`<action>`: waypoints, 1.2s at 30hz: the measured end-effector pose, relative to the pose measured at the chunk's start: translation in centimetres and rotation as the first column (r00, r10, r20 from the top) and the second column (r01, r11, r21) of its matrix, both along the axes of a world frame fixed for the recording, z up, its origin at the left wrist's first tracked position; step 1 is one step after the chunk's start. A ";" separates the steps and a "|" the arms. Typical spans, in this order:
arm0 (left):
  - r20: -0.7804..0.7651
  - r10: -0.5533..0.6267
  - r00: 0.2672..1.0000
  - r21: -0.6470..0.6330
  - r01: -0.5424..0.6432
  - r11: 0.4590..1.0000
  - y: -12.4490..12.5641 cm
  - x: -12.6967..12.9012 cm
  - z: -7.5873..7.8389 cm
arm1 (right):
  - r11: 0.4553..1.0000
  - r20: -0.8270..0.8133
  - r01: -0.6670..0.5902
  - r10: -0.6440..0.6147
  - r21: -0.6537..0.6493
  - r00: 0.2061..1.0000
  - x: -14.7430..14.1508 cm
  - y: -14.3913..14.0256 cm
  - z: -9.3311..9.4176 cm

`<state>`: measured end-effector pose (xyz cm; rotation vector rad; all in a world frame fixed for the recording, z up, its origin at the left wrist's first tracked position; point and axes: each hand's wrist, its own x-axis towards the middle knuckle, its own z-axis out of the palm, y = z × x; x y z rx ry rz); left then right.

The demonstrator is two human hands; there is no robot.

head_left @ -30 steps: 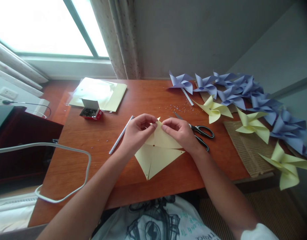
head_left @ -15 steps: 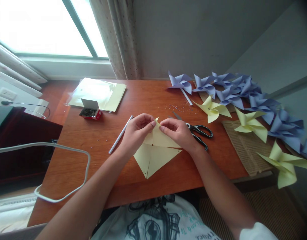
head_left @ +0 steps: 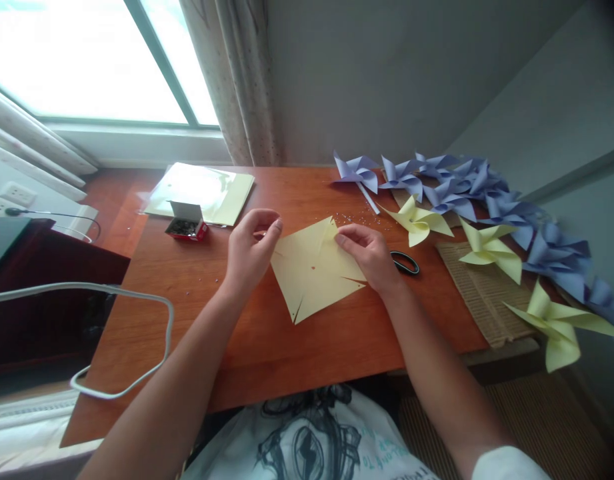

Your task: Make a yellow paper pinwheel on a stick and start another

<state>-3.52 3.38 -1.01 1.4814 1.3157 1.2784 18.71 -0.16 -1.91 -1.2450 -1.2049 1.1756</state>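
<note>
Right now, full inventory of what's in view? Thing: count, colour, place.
paper square: one, pale yellow, cut at corners, flat at table centre
table: one, red-brown wood
scissors: one, black handles, right of right hand, mostly hidden
pin box: one, red, open, far left
paper pack: one, yellow sheets in clear sleeve, behind the box
yellow pinwheels: three, right side
purple pinwheels: many, count unclear, far right edge
woven mat: one, tan, right
cable: one, white, left
left hand: fingers pinched, at square's left corner
right hand: resting on square's right side
</note>
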 end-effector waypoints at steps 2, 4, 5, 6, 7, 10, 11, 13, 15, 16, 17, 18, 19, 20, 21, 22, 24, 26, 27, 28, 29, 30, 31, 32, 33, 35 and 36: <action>0.095 0.019 0.995 -0.068 -0.013 0.998 0.4 -0.2 -0.4 | 0.997 -0.042 0.072 -0.072 0.004 0.997 0.4 0.4 -0.3; 0.246 0.024 0.969 -0.174 0.020 0.985 0.7 -0.2 -0.6 | 0.990 -0.098 0.141 -0.139 0.005 0.985 0.6 0.7 -0.5; 0.318 0.017 0.948 -0.224 0.058 0.973 0.7 -0.1 -0.7 | 0.985 -0.126 0.170 -0.168 0.006 0.978 0.7 0.8 -0.5; 0.370 0.001 0.929 -0.259 0.103 0.960 0.7 0.0 -0.7 | 0.981 -0.148 0.192 -0.190 0.006 0.971 0.8 0.8 -0.5; 0.395 -0.026 0.918 -0.277 0.146 0.950 0.7 0.1 -0.8 | 0.978 -0.162 0.210 -0.206 0.006 0.965 0.8 0.9 -0.4; 0.333 -0.122 0.935 -0.245 0.210 0.946 0.5 0.4 -0.9 | 0.972 -0.169 0.235 -0.232 -0.004 0.958 0.9 0.8 -0.2; 0.307 -0.139 0.941 -0.222 0.213 0.952 0.4 0.4 -1.0 | 0.972 -0.171 0.235 -0.233 -0.007 0.957 0.9 0.8 -0.2; 0.299 -0.141 0.944 -0.184 0.203 0.962 0.4 0.5 -1.1 | 0.975 -0.182 0.223 -0.219 -0.001 0.959 0.9 0.8 -0.2; 0.312 -0.130 0.941 -0.164 0.188 0.968 0.4 0.5 -1.3 | 0.978 -0.181 0.208 -0.199 0.028 0.963 0.9 0.9 -0.3; 0.309 -0.130 0.942 -0.156 0.185 0.970 0.4 0.5 -1.3 | 0.978 -0.171 0.203 -0.192 0.049 0.966 0.9 0.9 -0.4; 0.301 -0.133 0.944 -0.147 0.184 0.972 0.4 0.5 -1.3 | 0.977 -0.156 0.201 -0.188 0.073 0.970 0.9 1.0 -0.4; 0.289 -0.137 0.947 -0.139 0.183 0.973 0.4 0.5 -1.3 | 0.974 -0.135 0.204 -0.190 0.100 0.973 0.9 1.1 -0.5; 0.280 -0.140 0.950 -0.133 0.183 0.974 0.4 0.5 -1.3 | 0.970 -0.110 0.209 -0.196 0.127 0.974 0.8 1.1 -0.5; 0.273 -0.139 0.952 -0.128 0.179 0.976 0.4 0.5 -1.3 | 0.963 -0.087 0.220 -0.209 0.153 0.974 0.8 1.2 -0.5; 0.267 -0.133 0.954 -0.126 0.172 0.977 0.4 0.5 -1.3 | 0.957 -0.070 0.234 -0.225 0.173 0.972 0.7 1.2 -0.6; 0.264 -0.127 0.956 -0.127 0.165 0.978 0.4 0.5 -1.3 | 0.951 -0.061 0.248 -0.241 0.184 0.969 0.7 1.2 -0.6; 0.258 -0.115 0.959 -0.131 0.153 0.980 0.4 0.5 -1.2 | 0.948 -0.072 0.262 -0.253 0.181 0.965 0.7 1.1 -0.6; 0.257 -0.104 0.961 -0.134 0.142 0.981 0.4 0.4 -1.2 | 0.955 -0.103 0.254 -0.240 0.152 0.965 0.8 1.0 -0.6; 0.269 -0.097 0.958 -0.139 0.139 0.981 0.4 0.4 -1.2 | 0.960 -0.112 0.244 -0.230 0.135 0.967 0.8 1.0 -0.6; 0.291 -0.087 0.953 -0.149 0.135 0.980 0.3 0.4 -1.1 | 0.964 -0.117 0.237 -0.223 0.121 0.968 0.9 1.0 -0.6; 0.320 -0.072 0.945 -0.164 0.130 0.978 0.3 0.3 -1.1 | 0.966 -0.118 0.233 -0.220 0.111 0.968 0.9 0.9 -0.6; 0.353 -0.053 0.934 -0.178 0.123 0.976 0.3 0.3 -1.1 | 0.967 -0.117 0.232 -0.220 0.106 0.968 1.0 0.9 -0.6; 0.386 -0.035 0.922 -0.190 0.116 0.975 0.3 0.3 -1.0 | 0.966 -0.115 0.235 -0.223 0.108 0.968 1.0 0.9 -0.6; 0.414 -0.019 0.910 -0.197 0.110 0.974 0.3 0.3 -0.9 | 0.963 -0.111 0.243 -0.230 0.117 0.967 1.0 0.9 -0.7; 0.433 -0.006 0.902 -0.199 0.102 0.975 0.3 0.3 -0.9 | 0.959 -0.104 0.252 -0.240 0.130 0.965 1.1 1.0 -0.7; 0.448 0.012 0.894 -0.200 0.087 0.976 0.2 0.3 -0.8 | 0.946 -0.073 0.281 -0.273 0.159 0.959 1.0 1.0 -0.8; 0.449 0.017 0.893 -0.205 0.084 0.975 0.2 0.3 -0.7 | 0.939 -0.056 0.300 -0.295 0.170 0.954 1.0 1.1 -0.8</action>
